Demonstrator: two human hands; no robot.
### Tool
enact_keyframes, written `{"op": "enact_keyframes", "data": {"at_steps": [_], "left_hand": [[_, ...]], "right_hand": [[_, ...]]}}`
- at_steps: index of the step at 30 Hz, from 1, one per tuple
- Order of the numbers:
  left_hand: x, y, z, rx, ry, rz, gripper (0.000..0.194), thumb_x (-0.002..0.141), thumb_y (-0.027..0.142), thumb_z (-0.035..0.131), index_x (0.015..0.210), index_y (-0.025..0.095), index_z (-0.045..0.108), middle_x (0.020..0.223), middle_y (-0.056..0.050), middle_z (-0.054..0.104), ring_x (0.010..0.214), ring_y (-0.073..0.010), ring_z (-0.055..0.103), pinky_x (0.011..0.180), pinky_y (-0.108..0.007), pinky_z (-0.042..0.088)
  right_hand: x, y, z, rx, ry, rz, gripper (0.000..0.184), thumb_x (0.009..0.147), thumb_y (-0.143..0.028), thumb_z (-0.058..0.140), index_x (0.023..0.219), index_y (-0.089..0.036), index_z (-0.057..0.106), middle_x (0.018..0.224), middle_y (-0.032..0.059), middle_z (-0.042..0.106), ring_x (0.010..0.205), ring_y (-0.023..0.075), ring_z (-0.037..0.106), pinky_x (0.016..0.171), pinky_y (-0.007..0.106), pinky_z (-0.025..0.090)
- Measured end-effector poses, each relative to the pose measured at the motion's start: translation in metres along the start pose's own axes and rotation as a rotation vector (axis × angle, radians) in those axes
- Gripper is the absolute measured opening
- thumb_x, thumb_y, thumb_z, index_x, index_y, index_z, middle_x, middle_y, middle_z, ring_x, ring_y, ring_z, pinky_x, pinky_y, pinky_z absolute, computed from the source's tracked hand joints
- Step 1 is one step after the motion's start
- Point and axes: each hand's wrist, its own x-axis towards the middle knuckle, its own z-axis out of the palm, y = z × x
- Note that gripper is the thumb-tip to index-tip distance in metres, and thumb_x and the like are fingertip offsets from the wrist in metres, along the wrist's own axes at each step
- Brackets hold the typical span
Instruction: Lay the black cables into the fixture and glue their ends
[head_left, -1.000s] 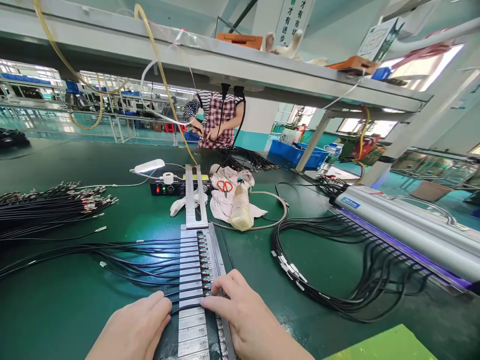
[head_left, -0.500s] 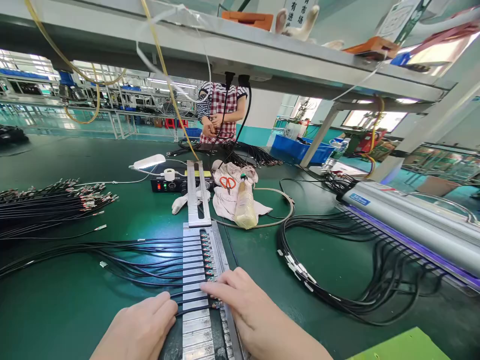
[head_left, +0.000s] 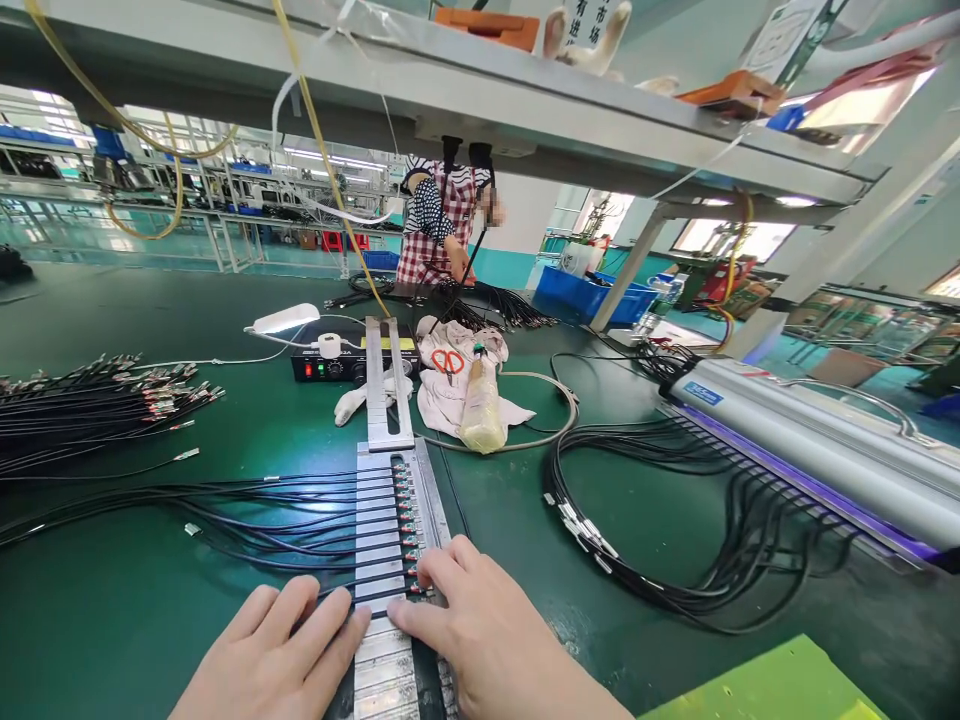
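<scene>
The green surface [head_left: 510, 510] has open room between the slotted metal rack [head_left: 384, 672] and the looped cables [head_left: 643, 592]. The left hand [head_left: 274, 650], bunched before, now has spread fingers reaching the rack's edge; the right hand [head_left: 491, 625] parts thumb and forefinger by thin black cables [head_left: 232, 491] lying across it.

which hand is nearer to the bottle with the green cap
Right. The right hand is on the near side of the bottle; the left hand is farther off, toward the near left.
</scene>
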Motion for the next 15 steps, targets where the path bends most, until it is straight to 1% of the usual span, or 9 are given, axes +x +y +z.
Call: {"op": "enact_keyframes", "data": {"at_steps": [1, 3, 6, 8, 10, 13, 15], "left_hand": [[-0.002, 0.002, 0.000, 0.006, -0.029, -0.005, 0.033, 0.092, 0.047, 0.045, 0.098, 0.023, 0.067, 0.089, 0.002, 0.070, 0.084, -0.0210, 0.050, 0.072, -0.034, 0.033], [-0.005, 0.005, 0.000, -0.005, -0.142, -0.052, 0.024, 0.090, 0.030, 0.047, 0.103, 0.024, 0.066, 0.096, 0.002, 0.070, 0.090, -0.0215, 0.049, 0.077, -0.035, 0.031], [-0.004, 0.011, -0.002, -0.063, -0.340, -0.168, 0.031, 0.079, 0.018, 0.053, 0.108, 0.023, 0.064, 0.106, -0.001, 0.068, 0.095, -0.0223, 0.051, 0.079, -0.036, 0.035], [-0.003, 0.017, -0.009, -0.084, -0.397, -0.217, 0.030, 0.077, 0.017, 0.053, 0.104, 0.024, 0.065, 0.107, -0.003, 0.067, 0.094, -0.0227, 0.053, 0.077, -0.035, 0.038], [-0.005, 0.025, -0.017, -0.157, -0.421, -0.237, 0.020, 0.081, 0.020, 0.053, 0.097, 0.026, 0.064, 0.105, -0.001, 0.065, 0.090, -0.0205, 0.054, 0.075, -0.032, 0.042], [-0.013, 0.038, -0.027, -0.403, -0.483, -0.254, 0.008, 0.086, 0.026, 0.056, 0.092, 0.029, 0.060, 0.098, 0.003, 0.064, 0.081, -0.0141, 0.057, 0.072, -0.023, 0.046], [-0.017, 0.044, -0.030, -0.523, -0.509, -0.300, 0.006, 0.086, 0.027, 0.058, 0.092, 0.029, 0.058, 0.097, 0.004, 0.064, 0.080, -0.0127, 0.059, 0.071, -0.020, 0.046]], "right_hand": [[0.000, -0.001, 0.000, 0.010, 0.011, 0.004, 0.032, 0.083, -0.016, 0.055, 0.110, -0.025, 0.069, 0.101, 0.0121, 0.060, 0.088, 0.0267, 0.048, 0.067, 0.037, 0.043], [0.001, -0.002, 0.001, 0.055, 0.046, 0.015, 0.034, 0.083, -0.009, 0.052, 0.108, -0.023, 0.071, 0.101, 0.0127, 0.060, 0.090, 0.0273, 0.048, 0.070, 0.038, 0.044], [-0.001, 0.003, 0.008, 0.177, 0.126, 0.030, 0.040, 0.081, 0.000, 0.050, 0.101, -0.025, 0.074, 0.100, 0.0099, 0.061, 0.092, 0.0248, 0.051, 0.075, 0.037, 0.047], [-0.003, 0.010, 0.013, 0.277, 0.192, 0.036, 0.045, 0.081, 0.004, 0.047, 0.103, -0.024, 0.074, 0.101, 0.0077, 0.063, 0.095, 0.0209, 0.053, 0.082, 0.033, 0.048], [-0.005, 0.016, 0.015, 0.363, 0.261, 0.046, 0.045, 0.084, 0.006, 0.043, 0.109, -0.020, 0.070, 0.101, 0.0068, 0.065, 0.096, 0.0177, 0.055, 0.086, 0.030, 0.048], [-0.008, 0.020, 0.013, 0.445, 0.348, 0.075, 0.040, 0.087, 0.004, 0.042, 0.111, -0.015, 0.068, 0.095, 0.0069, 0.067, 0.092, 0.0169, 0.058, 0.084, 0.029, 0.048], [-0.008, 0.019, 0.012, 0.480, 0.378, 0.082, 0.037, 0.086, 0.003, 0.045, 0.107, -0.013, 0.070, 0.091, 0.0072, 0.068, 0.089, 0.0174, 0.060, 0.081, 0.029, 0.048]]}}
